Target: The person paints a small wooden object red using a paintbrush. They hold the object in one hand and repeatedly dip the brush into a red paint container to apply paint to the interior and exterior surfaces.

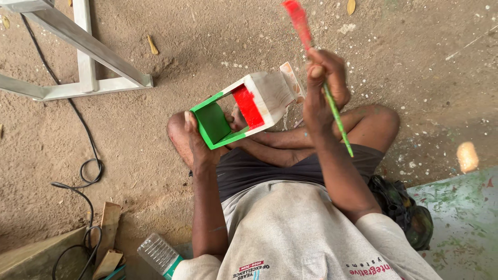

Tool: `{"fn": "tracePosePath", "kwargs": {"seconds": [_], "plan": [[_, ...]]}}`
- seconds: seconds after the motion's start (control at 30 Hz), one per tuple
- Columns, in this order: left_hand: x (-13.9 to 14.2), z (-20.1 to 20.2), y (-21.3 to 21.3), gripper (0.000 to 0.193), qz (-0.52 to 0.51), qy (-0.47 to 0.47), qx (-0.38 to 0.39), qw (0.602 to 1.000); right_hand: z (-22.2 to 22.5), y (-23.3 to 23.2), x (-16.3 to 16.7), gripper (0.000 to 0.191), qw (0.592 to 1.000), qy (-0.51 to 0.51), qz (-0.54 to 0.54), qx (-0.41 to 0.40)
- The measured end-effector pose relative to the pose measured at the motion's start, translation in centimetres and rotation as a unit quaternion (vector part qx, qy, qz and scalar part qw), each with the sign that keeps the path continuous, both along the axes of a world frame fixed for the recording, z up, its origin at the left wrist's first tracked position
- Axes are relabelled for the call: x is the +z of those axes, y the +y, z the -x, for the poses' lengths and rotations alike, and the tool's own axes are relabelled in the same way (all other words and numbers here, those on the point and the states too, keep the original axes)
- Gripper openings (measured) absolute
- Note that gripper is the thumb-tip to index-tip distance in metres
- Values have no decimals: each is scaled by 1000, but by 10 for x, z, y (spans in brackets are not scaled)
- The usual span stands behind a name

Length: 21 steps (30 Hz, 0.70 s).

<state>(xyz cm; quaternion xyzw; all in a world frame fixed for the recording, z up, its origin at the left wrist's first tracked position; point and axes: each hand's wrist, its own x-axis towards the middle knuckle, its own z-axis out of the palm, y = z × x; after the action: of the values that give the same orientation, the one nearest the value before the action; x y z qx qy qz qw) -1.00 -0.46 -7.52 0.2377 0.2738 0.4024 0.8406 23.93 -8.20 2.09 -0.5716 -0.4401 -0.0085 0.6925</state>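
Note:
I sit cross-legged on sandy ground. My left hand [199, 148] grips a small open wooden box frame [244, 109] from below; its rim and one inner wall are green, another inner wall is red, and its outside is bare whitish wood. My right hand [324, 85] is closed around a thin paintbrush [316, 57] with a green handle and a red-coated upper end. The brush is held to the right of the box, apart from it.
A grey metal frame [85, 57] lies at the upper left, with a black cable [85, 171] trailing down past it. Wood scraps [109, 233] and a clear plastic bottle with a green cap [161, 255] lie at the lower left. A paint-stained slab [461, 228] is at the lower right.

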Motion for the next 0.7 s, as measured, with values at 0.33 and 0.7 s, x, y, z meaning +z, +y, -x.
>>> {"fn": "tracePosePath", "kwargs": {"seconds": [0.33, 0.7], "plan": [[-1, 0, -5, 84, -13, -71, -44, 996, -62, -6, -19, 34, 993, -82, 73, 41], [-1, -6, -10, 85, -53, -64, -40, 996, -65, 1, -56, 35, 987, -119, 98, 37]]}}
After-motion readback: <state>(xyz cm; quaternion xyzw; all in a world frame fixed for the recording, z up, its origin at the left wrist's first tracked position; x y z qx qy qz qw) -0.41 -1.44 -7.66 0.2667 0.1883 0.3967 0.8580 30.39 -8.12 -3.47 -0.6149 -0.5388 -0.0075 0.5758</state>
